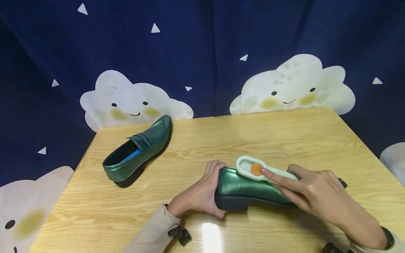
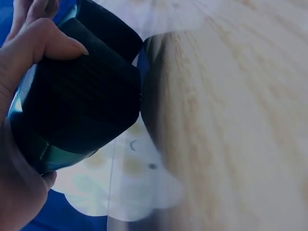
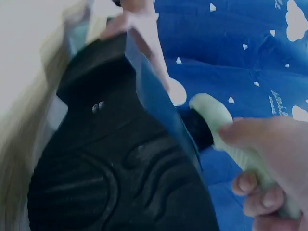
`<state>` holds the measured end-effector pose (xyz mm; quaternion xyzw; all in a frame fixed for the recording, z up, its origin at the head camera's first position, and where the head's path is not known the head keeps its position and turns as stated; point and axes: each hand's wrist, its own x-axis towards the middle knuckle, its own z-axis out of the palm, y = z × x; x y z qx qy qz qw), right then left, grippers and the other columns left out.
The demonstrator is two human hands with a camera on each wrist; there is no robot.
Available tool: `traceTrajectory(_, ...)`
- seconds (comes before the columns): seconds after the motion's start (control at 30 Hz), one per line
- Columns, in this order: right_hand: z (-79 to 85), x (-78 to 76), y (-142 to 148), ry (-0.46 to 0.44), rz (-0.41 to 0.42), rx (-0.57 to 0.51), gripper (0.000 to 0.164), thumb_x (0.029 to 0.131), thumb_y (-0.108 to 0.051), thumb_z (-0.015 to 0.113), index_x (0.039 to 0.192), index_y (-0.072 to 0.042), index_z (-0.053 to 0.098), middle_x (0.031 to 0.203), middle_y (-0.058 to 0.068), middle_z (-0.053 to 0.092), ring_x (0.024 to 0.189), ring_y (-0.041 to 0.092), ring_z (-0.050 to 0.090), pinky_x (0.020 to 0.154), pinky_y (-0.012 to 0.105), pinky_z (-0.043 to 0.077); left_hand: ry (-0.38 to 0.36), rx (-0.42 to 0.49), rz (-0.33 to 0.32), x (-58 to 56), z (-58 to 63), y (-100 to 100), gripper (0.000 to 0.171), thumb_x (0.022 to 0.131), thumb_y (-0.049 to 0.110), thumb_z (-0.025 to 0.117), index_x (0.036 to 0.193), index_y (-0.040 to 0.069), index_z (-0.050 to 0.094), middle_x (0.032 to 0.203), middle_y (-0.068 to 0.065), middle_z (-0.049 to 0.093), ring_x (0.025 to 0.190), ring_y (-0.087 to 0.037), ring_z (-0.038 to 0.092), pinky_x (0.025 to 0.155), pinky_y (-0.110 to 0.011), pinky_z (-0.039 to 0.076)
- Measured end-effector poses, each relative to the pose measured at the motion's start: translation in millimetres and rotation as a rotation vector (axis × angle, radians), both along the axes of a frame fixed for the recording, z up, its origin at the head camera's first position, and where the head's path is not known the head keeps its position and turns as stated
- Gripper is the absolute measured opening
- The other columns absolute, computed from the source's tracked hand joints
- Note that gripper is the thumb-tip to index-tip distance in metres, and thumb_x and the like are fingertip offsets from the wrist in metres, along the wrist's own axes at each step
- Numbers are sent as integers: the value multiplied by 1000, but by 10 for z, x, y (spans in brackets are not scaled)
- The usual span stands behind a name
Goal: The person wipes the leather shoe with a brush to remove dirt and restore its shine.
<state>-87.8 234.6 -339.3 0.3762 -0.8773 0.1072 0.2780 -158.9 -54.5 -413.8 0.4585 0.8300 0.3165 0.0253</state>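
My left hand (image 1: pixel 205 191) grips a shiny green loafer (image 1: pixel 235 186) round its heel, with the thumb on the dark heel block (image 2: pixel 91 101) in the left wrist view. The loafer is held above the table, toe to the right. In my right hand (image 1: pixel 319 193) is a pale green brush (image 1: pixel 245 172), a fingertip at its round orange button (image 1: pixel 256 169). The right wrist view shows the brush's dark bristles (image 3: pixel 198 130) against the shoe's side. Facing that camera is the black grooved sole (image 3: pixel 120 149). Part of the toe is hidden behind the right hand.
Another green loafer (image 1: pixel 155 140), with a blue insole, stands upright at the table's back left. Behind the wooden table (image 1: pixel 196 140) hangs a dark blue curtain (image 1: pixel 202 52) with clouds and triangles. Black straps circle both wrists.
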Motion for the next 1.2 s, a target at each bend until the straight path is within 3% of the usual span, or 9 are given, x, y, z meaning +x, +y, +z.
traceTrajectory(0.07, 19, -12, 16, -1, 21, -29, 41, 102, -46, 36, 127, -30, 65, 70, -14, 38, 53, -8, 17, 44, 9, 16, 2, -3, 7, 5, 6, -6, 115, 47, 29, 90, 136, 3, 23, 131, -13, 29, 125, -25, 26, 103, -36, 36)
traceTrajectory(0.23, -7, 28, 1, -155, 207, -57, 33, 97, -40, 55, 124, -26, 67, 73, -18, 43, 56, -11, 24, 49, 3, 23, -1, -28, 5, 38, 11, -3, 115, 47, 31, 89, 136, 2, 23, 132, -14, 29, 126, -26, 25, 106, -37, 34)
traceTrajectory(0.3, -25, 33, 6, -146, 189, -40, 34, 97, -41, 54, 125, -28, 66, 73, -19, 42, 56, -12, 24, 48, 4, 22, -1, -34, 6, 43, 10, 1, 115, 47, 32, 89, 136, 3, 22, 132, -13, 29, 126, -25, 26, 105, -36, 34)
traceTrajectory(0.4, -20, 8, 33, -55, 63, -9, 38, 101, -46, 42, 128, -31, 64, 71, -17, 38, 54, -9, 20, 46, 8, 16, 6, -27, 16, 36, 17, 4, 115, 47, 32, 89, 136, 4, 22, 131, -12, 30, 124, -24, 28, 104, -34, 36)
traceTrajectory(0.5, -6, -8, 62, -9, 17, -12, 42, 102, -47, 35, 128, -31, 64, 72, -16, 38, 54, -8, 18, 45, 9, 15, 6, -24, 22, 29, 21, -2, 115, 46, 32, 89, 136, 3, 24, 130, -12, 31, 123, -24, 28, 102, -33, 37)
traceTrajectory(0.73, -15, 16, 86, -148, 217, -74, 32, 95, -38, 58, 122, -24, 69, 74, -19, 41, 57, -11, 25, 52, 3, 22, 8, -39, 19, 17, 38, -1, 114, 47, 33, 88, 136, 2, 24, 131, -12, 30, 123, -24, 28, 104, -33, 35)
traceTrajectory(0.97, 49, 9, 191, 1, 24, -4, 41, 102, -48, 35, 126, -35, 65, 72, -18, 37, 55, -10, 17, 46, 8, 15, 12, -46, 28, 6, 41, -4, 115, 47, 33, 89, 136, 5, 23, 130, -11, 31, 122, -23, 29, 103, -33, 37)
traceTrajectory(1.13, 71, 10, 166, 79, -21, 7, 42, 103, -46, 34, 126, -31, 66, 70, -14, 39, 54, -8, 15, 44, 10, 13, -9, -43, 29, 0, 44, -2, 114, 47, 32, 89, 136, 6, 24, 130, -10, 31, 124, -23, 27, 103, -33, 37)
traceTrajectory(1.2, 76, 17, 151, 60, 12, -19, 41, 103, -45, 36, 123, -28, 68, 70, -14, 39, 54, -7, 17, 44, 9, 15, -5, -50, 28, -3, 47, -1, 115, 47, 32, 89, 137, 6, 23, 131, -11, 31, 125, -23, 27, 103, -33, 37)
